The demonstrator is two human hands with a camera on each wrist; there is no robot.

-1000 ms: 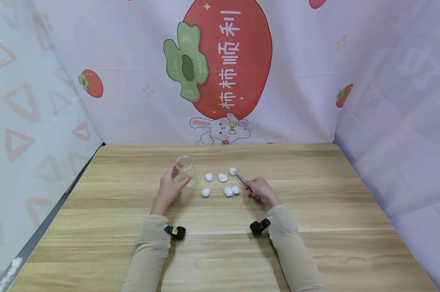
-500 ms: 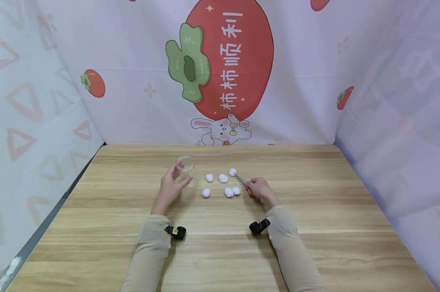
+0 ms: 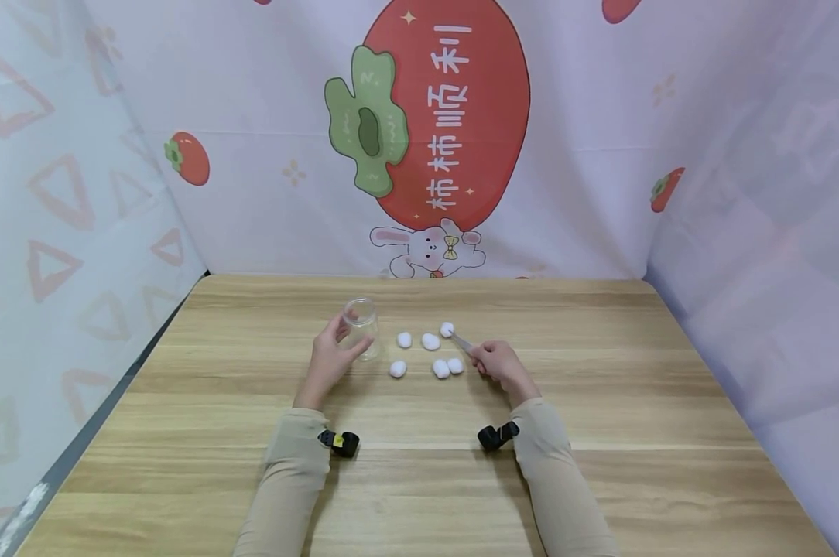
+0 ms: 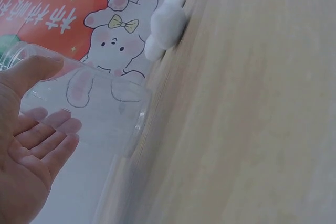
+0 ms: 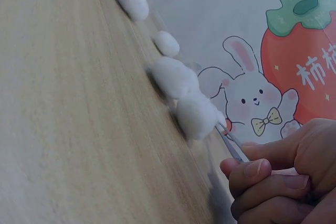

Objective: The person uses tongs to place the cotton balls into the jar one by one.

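My left hand (image 3: 330, 354) holds a clear, open-mouthed jar (image 3: 361, 309) upright on the table, thumb on one side and fingers round the other. No contents show through the jar's wall. In my right hand (image 3: 499, 362) is a pair of metal tweezers (image 3: 460, 341), pinched between thumb and fingers. Their tips touch the farthest cotton ball (image 3: 447, 329); whether they grip it is hard to tell. Nearer cotton balls (image 5: 195, 116) partly cover the tips in the right wrist view. Several more, including a lone cotton ball (image 3: 397, 369), lie between my hands.
A wood-grain table (image 3: 419, 495) spreads under everything. Behind it hangs a printed cloth (image 3: 573, 193) with a large persimmon and a rabbit, and similar cloth closes off both sides. Black wrist cameras (image 3: 348, 444) are strapped over both sleeves.
The head view has shifted slightly, so everything sits a little farther right. My hands, the jar, the tweezers and the cotton balls keep their places relative to one another.
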